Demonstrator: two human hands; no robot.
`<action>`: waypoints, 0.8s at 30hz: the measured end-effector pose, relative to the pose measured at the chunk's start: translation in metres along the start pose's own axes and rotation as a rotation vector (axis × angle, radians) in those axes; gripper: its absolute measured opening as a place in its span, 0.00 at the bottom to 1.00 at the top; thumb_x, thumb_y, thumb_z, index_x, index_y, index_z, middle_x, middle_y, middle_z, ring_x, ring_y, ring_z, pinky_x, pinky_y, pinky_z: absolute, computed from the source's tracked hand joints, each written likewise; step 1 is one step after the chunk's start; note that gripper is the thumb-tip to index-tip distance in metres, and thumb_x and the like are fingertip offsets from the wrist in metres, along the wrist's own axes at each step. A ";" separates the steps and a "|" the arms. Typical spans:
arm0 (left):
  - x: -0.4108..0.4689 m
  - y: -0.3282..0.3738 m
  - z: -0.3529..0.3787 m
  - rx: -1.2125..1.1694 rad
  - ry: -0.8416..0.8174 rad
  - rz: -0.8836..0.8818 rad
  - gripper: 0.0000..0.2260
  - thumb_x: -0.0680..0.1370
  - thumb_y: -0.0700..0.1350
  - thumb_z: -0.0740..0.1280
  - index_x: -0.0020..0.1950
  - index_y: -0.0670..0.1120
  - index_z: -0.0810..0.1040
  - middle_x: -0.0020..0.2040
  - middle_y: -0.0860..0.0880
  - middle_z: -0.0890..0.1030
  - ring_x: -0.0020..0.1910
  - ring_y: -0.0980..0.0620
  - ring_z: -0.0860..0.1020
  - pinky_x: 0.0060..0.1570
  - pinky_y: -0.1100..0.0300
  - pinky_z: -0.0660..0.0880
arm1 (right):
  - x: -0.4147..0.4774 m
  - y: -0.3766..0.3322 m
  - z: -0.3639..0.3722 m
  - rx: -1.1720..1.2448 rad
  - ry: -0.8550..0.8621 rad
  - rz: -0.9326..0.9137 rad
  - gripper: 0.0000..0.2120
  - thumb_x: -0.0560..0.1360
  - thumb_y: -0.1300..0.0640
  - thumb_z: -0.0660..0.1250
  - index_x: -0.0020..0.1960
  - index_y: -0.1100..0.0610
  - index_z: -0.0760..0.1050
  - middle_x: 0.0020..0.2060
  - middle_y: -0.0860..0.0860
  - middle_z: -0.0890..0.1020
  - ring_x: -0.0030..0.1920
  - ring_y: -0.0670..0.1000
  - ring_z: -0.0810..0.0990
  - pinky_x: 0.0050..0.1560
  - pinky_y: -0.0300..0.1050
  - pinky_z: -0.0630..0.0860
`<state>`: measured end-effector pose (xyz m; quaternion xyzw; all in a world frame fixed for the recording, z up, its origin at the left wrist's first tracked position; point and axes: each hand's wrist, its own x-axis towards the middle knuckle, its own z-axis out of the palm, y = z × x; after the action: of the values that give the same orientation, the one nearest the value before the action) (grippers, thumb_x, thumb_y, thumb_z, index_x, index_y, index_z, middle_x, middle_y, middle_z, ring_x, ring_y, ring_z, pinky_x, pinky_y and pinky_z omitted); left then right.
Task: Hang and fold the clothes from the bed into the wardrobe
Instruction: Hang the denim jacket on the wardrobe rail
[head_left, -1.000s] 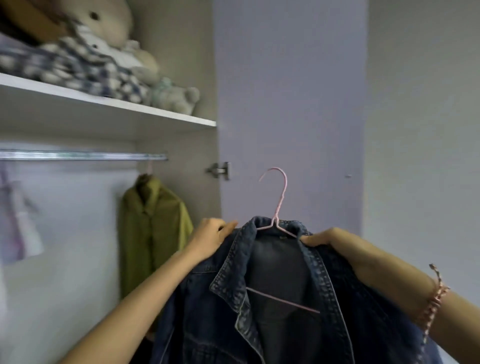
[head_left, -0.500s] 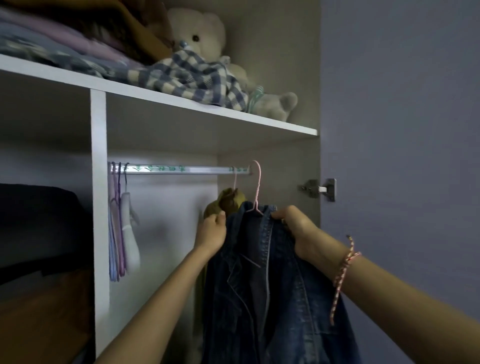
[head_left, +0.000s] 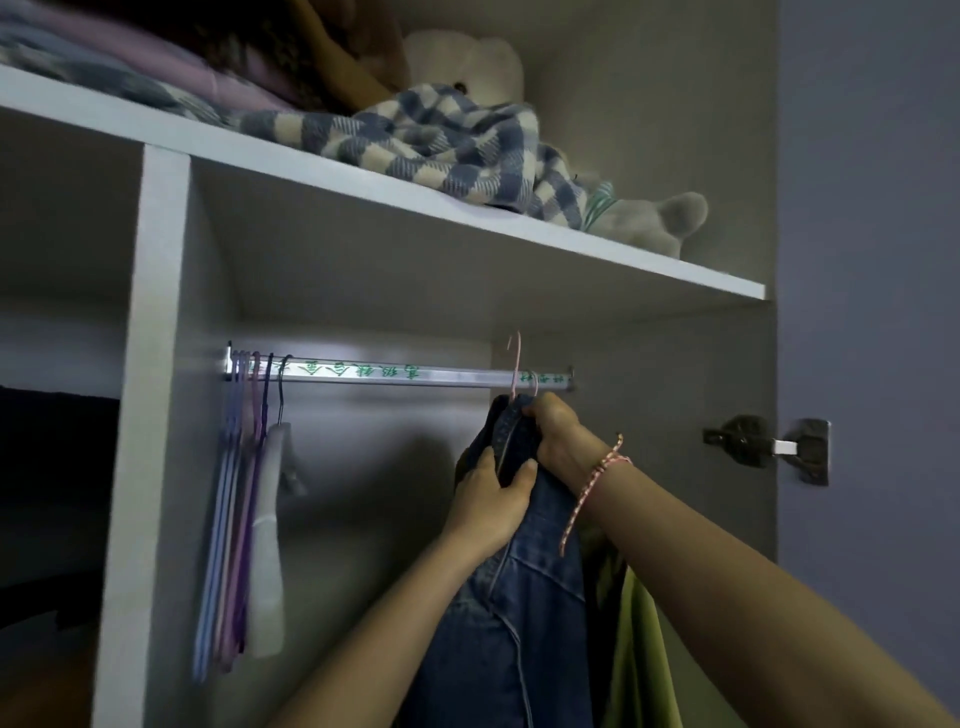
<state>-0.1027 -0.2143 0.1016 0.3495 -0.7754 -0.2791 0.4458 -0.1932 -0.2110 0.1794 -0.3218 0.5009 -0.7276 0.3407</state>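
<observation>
**A:** Which step is this?

**B:** Hanging the denim jacket (head_left: 519, 597). The left hand (head_left: 491, 499) and right hand (head_left: 558, 436) both clutch its bunched collar just below the rail (head_left: 363, 373), near the rail's right end and beside the green garment (head_left: 634, 649).

**A:** And next?

**B:** The hook of the pink hanger (head_left: 516, 364) crosses the rail. I can't tell if it's caught. I'd seat it, then let go.

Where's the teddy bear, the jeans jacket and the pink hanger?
white teddy bear (head_left: 483, 62): head view, on its head.
denim jacket (head_left: 540, 597): head view, on its hanging body.
pink hanger (head_left: 516, 364): head view, on its wire hook.
</observation>
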 end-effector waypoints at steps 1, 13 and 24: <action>0.008 -0.002 -0.001 0.014 -0.008 -0.003 0.25 0.78 0.58 0.58 0.73 0.49 0.63 0.68 0.47 0.72 0.65 0.47 0.71 0.64 0.54 0.69 | 0.008 0.001 0.003 0.006 -0.004 0.000 0.08 0.76 0.67 0.55 0.49 0.66 0.72 0.38 0.58 0.76 0.36 0.55 0.74 0.37 0.48 0.75; 0.087 -0.035 0.036 0.103 -0.038 -0.029 0.22 0.82 0.46 0.55 0.76 0.48 0.58 0.73 0.46 0.64 0.71 0.47 0.64 0.70 0.54 0.61 | 0.104 0.058 -0.003 -0.041 -0.038 -0.045 0.10 0.78 0.68 0.56 0.56 0.61 0.72 0.39 0.57 0.74 0.34 0.51 0.72 0.36 0.43 0.73; 0.104 -0.059 0.087 0.054 -0.122 -0.145 0.21 0.83 0.46 0.54 0.75 0.47 0.58 0.74 0.47 0.62 0.73 0.49 0.61 0.70 0.61 0.58 | 0.131 0.054 -0.074 -0.252 0.049 -0.053 0.07 0.74 0.67 0.67 0.51 0.70 0.75 0.45 0.58 0.77 0.47 0.58 0.77 0.52 0.50 0.75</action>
<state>-0.1996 -0.3215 0.0707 0.3989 -0.7811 -0.3104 0.3666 -0.3171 -0.2952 0.1237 -0.3571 0.5879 -0.6754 0.2658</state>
